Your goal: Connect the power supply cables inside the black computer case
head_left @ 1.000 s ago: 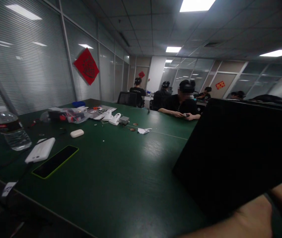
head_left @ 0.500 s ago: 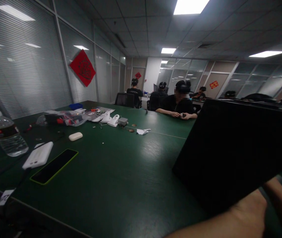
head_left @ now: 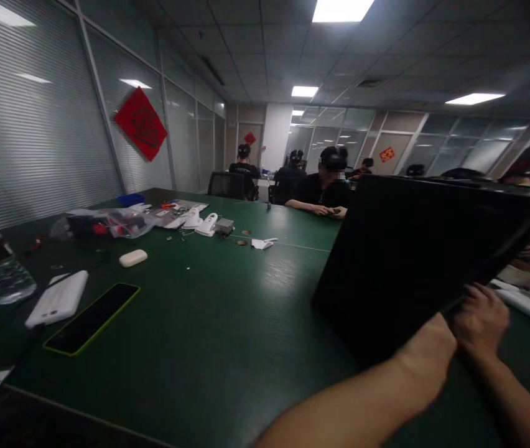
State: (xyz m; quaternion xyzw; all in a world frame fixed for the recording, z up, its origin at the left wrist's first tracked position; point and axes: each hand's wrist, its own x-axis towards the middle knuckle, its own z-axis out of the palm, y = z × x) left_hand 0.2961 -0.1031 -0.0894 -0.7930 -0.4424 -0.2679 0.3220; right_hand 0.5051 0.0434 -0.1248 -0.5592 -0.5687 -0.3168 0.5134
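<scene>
A large black flat-sided case point(head_left: 400, 261), its exact kind too dark to tell, stands tilted over the right side of the green table. At its lower right edge is my left hand point(head_left: 428, 351), closed against the case, with its fingers mostly hidden. Just to the right, my right hand point(head_left: 483, 318) curls its fingers round the same edge. Both forearms reach in from the bottom right.
On the left lie a phone with a yellow-green rim point(head_left: 92, 318), a white power bank point(head_left: 58, 300), a white earbud case point(head_left: 133, 258) and a water bottle point(head_left: 1, 267). Farther back are a plastic bag point(head_left: 106, 223) and a grey box point(head_left: 224, 226). A co-worker point(head_left: 323, 190) sits across the table.
The view has turned slightly right, so the table items sit farther left. The case's angle has changed a little, and my right hand now shows at its edge.
</scene>
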